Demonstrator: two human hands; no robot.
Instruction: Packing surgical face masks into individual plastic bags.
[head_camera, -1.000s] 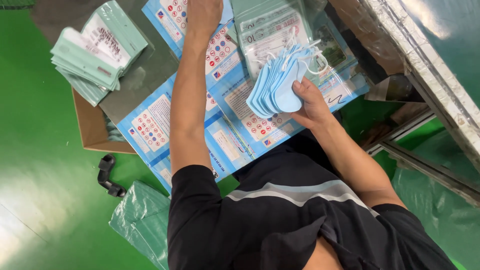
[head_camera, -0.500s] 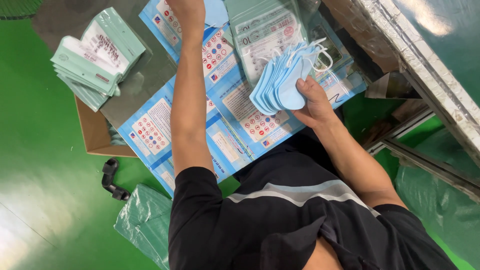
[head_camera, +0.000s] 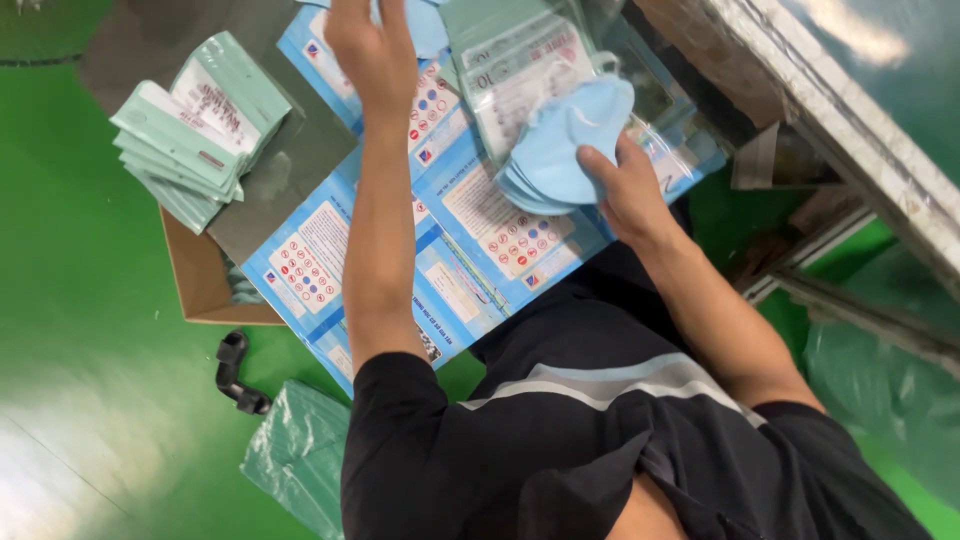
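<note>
Flat blue-and-white printed cartons with rows of small red and blue round symbols cover the worktop. A fanned stack of mint-green rectangular packets lies at its left. A clear printed pouch rests near the top.

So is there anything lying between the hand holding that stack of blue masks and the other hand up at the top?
Nothing stands between them. The right hand grips the stack of blue masks above the blue printed sheets. The left hand touches a single blue mask at the frame's top edge. Only flat sheets and a clear printed pouch lie beneath.
</note>
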